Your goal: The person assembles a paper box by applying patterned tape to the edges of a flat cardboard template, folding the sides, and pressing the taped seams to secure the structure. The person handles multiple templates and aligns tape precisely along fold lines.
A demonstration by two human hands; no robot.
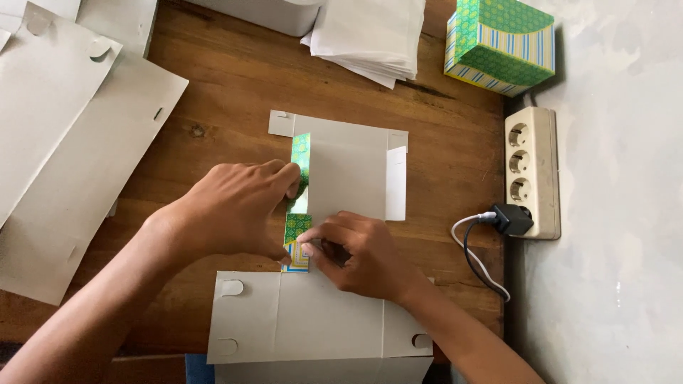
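A flat die-cut cardboard box blank (348, 171) lies white side up in the middle of a wooden table (235, 78). Its left side flap is folded up and shows a green patterned outer face (301, 153). My left hand (231, 210) grips that flap, fingers curled over its upper part. My right hand (356, 252) pinches the flap's lower end, thumb and forefinger at the green and striped corner (297, 257). The blank's near panel (306, 320) with tab slots lies flat towards me.
Flat white box blanks (64, 156) are spread at the left. A stack of white sheets (370, 35) lies at the back. A finished green patterned box (498, 44) stands at the back right. A beige power strip (530, 171) with a black plug (511, 219) and cable sits beside the table's right edge.
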